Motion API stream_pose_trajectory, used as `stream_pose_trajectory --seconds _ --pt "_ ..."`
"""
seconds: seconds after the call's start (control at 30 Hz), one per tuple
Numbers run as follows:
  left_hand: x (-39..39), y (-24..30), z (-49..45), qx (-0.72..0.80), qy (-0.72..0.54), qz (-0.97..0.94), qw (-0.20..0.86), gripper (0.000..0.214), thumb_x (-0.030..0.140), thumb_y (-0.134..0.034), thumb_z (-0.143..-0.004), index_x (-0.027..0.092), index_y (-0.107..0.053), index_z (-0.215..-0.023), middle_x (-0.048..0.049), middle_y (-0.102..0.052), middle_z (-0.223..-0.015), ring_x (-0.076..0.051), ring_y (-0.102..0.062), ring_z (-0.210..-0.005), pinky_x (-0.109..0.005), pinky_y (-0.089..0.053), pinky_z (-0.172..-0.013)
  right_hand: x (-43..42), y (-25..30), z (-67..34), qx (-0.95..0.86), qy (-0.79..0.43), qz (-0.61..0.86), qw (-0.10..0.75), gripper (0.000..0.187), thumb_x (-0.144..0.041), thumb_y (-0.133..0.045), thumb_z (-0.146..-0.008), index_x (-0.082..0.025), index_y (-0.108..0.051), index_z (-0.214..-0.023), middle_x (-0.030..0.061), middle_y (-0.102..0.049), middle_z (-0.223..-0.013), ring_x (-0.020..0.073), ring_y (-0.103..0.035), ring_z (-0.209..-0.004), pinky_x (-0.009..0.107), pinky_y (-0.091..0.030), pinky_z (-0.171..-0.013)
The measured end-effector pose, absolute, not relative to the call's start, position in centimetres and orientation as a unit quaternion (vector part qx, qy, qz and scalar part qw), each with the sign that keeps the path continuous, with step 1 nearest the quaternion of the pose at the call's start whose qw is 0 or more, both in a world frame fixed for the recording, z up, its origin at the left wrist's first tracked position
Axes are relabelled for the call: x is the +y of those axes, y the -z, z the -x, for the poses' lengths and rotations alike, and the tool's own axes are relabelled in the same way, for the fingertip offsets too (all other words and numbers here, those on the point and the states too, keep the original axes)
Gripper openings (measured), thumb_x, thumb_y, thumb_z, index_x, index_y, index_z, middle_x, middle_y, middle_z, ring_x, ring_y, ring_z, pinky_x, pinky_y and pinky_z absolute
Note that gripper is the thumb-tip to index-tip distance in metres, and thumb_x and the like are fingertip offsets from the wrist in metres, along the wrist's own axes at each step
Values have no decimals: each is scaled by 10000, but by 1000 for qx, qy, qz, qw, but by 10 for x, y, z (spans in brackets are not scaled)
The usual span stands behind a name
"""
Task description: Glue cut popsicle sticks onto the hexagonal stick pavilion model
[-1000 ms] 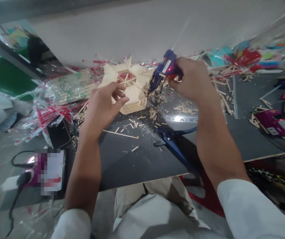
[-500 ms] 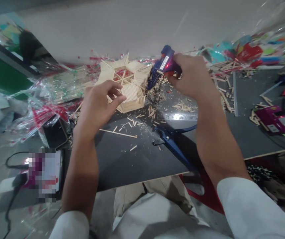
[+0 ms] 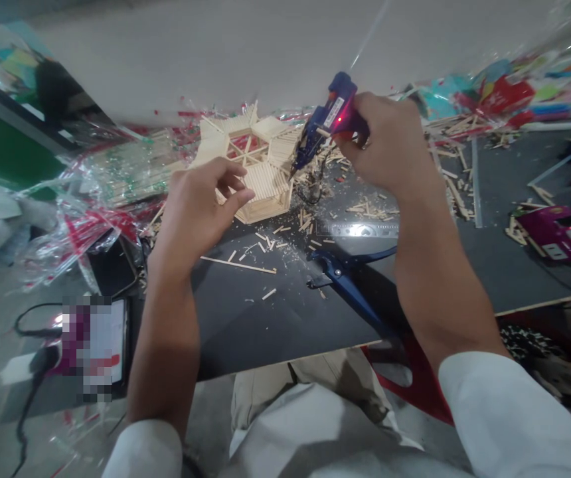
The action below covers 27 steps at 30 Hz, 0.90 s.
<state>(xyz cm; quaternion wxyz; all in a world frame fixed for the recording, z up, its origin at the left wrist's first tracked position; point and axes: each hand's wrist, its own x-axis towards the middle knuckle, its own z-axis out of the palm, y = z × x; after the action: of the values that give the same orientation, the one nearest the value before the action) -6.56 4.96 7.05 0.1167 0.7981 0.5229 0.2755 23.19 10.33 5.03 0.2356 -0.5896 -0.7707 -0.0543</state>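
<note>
Wooden model (image 3: 258, 166): built of pale sticks, six-sided, with flat panels round an open middle; stands at the far side of the counter, between the two hands.
Glue gun (image 3: 328, 123): blue, with a small red light lit on its side; tilted nozzle-down toward the left, tip just at the right edge of the model, contact too fine to tell.
Right hand (image 3: 390, 149): raised above the counter, fingers closed tight round the handle of the glue gun.
Left hand (image 3: 198, 209): hovers in front of the near left side of the model; fingers loosely curled and parted, thumb stretched toward the model, nothing visible between them; touching or just short, cannot tell.
Counter (image 3: 265, 325): black board, dusted with pale chips and short offcuts.
Long stick (image 3: 238, 265): lies flat on the counter just beyond the left wrist.
Scissors (image 3: 348, 279): blue-handled, flat on the counter, partly under the right forearm.
Ruler (image 3: 360, 231): shiny metal, just behind the scissors.
Clear wrap (image 3: 91, 199): crumpled, with red and green print, heaped left of the model.
Purple tool (image 3: 549, 236): far right on the counter, well apart from both hands.
Coloured paper (image 3: 489, 99): bright scraps piled at the far right.
</note>
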Motion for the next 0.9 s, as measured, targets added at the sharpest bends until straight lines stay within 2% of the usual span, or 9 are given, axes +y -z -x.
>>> stream_pose_trajectory --seconds 0.6,0.9 --pt "48 -73 62 532 -282 -787 135 268 309 -753 -886 212 -741 -1136 -49 -779 -994 -197 -691 -859 -349 -550 -860 101 -51 -227 -762 60 598 242 252 -251 -556 -951 -204 -579 -1198 184 -717 -1183 370 -665 -1082 439 -476 -873" --pt "50 -70 62 520 -294 -790 138 250 302 -757 -886 216 -749 -1120 -45 -789 -983 -197 -699 -844 -350 -554 -845 97 -58 -224 -761 35 603 238 363 -297 -514 -992 -177 -578 -1328 209 -677 -1305 369 -629 -1153 451 -462 -925"
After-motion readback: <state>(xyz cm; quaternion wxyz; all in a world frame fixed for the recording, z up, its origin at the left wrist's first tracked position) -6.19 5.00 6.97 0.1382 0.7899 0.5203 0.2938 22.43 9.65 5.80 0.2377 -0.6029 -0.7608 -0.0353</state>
